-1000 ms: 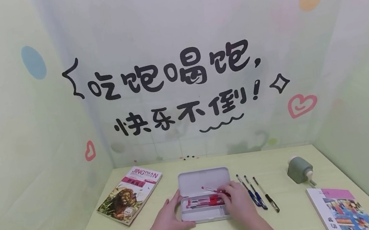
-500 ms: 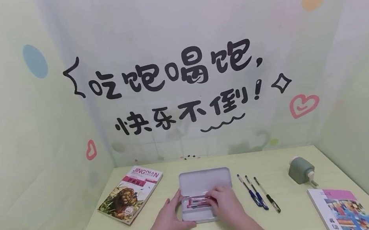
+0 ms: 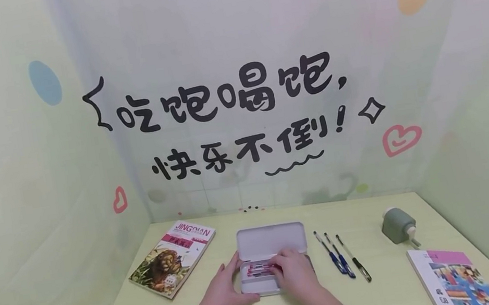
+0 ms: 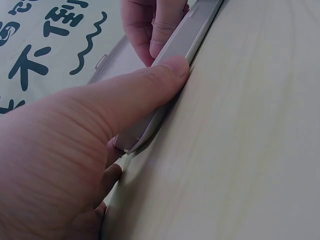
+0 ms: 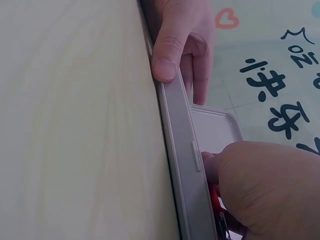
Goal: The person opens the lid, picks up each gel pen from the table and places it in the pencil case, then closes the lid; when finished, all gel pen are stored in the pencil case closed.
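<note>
Now the left hand (image 3: 222, 294) is holding the left end of the grey pencil case (image 3: 257, 287), with its thumb pressing on the front edge and its fingers curling round the end wall. From the left wrist view, the thumb (image 4: 150, 90) is lying flat along the case rim. The right hand (image 3: 297, 276) is reaching down into the case, and its fingers are resting on the red pens (image 3: 258, 269) inside. I cannot tell whether it is pinching a pen or only touching them, because the hand is hiding its own fingertips. The case is sitting open in the middle of the pale green desk (image 3: 379, 290), and its lid (image 3: 270, 238) is lying flat behind it.

Just to the right of the case, three more pens (image 3: 342, 259) are lying side by side on the desk. Farther right, a grey-green pencil sharpener (image 3: 398, 225) is standing, and a colourful book (image 3: 458, 280) is lying near the front corner. To the left, another book with a lion picture (image 3: 172, 258) is lying at a slant.
</note>
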### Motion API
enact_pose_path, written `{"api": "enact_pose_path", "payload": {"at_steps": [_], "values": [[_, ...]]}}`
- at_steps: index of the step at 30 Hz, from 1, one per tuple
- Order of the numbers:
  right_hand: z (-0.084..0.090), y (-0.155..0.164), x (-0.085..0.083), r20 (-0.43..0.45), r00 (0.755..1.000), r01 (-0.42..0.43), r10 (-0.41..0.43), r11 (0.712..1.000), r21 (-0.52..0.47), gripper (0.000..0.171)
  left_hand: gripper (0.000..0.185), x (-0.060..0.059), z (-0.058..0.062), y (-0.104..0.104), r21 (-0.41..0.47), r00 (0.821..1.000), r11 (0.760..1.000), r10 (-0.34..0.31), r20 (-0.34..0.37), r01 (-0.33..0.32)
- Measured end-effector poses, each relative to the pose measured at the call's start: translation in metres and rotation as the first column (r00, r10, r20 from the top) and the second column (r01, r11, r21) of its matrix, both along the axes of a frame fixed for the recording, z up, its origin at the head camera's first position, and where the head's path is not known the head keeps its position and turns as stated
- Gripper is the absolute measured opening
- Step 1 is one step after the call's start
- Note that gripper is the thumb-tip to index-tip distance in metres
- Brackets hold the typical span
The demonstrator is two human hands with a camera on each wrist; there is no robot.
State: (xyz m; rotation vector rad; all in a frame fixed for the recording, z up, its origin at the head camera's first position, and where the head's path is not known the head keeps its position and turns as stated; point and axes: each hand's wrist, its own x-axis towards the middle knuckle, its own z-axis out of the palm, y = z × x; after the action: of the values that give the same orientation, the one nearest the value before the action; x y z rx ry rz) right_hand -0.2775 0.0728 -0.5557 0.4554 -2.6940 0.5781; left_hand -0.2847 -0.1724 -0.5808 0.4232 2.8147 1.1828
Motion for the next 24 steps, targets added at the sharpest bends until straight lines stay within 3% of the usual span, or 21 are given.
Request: {"api": "enact_pose_path", "payload": {"at_steps": [6,13,24], "values": [[-0.001,0.001,0.001,0.032,0.999,0.006,-0.005,1.0,-0.025,0.008,0.139,0.0,0.0,0.0,-0.004,1.0,1.0,-0.014,-0.01,0.014],[-0.004,0.008,-0.001,0.0,1.0,0.012,-0.013,0.996,-0.083,0.008,0.14,0.0,0.0,0.0,-0.004,1.0,1.0,-0.016,-0.025,0.016],[-0.006,0.045,-0.003,-0.012,0.993,0.116,-0.12,0.973,-0.199,0.01,0.14,0.0,0.001,0.001,0.002,1.0,1.0,-0.019,-0.019,0.019]]}}
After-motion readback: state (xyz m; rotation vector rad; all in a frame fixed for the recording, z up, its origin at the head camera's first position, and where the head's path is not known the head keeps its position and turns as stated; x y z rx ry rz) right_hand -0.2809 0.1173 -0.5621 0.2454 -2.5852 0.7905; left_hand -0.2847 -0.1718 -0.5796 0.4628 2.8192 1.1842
